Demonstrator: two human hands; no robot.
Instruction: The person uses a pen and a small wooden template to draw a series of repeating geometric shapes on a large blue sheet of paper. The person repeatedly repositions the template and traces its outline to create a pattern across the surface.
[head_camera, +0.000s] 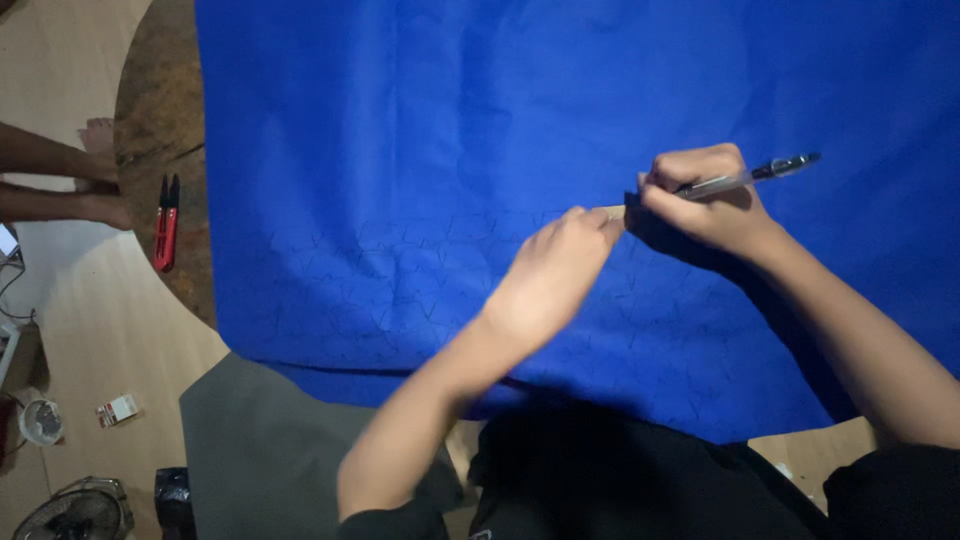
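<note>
A blue cloth (480, 150) lies spread over a round table (160, 110), faint drawn lines crossing its middle. The right hand (705, 200) is closed around a clear pen (745, 180), tip down at the cloth. The left hand (555, 270) presses a small pale piece (612, 212) flat on the cloth just beside the pen tip – its fingers together, whether they pinch it cannot be told. Red thread snips (166, 222) lie on the bare table edge – well apart from both hands
</note>
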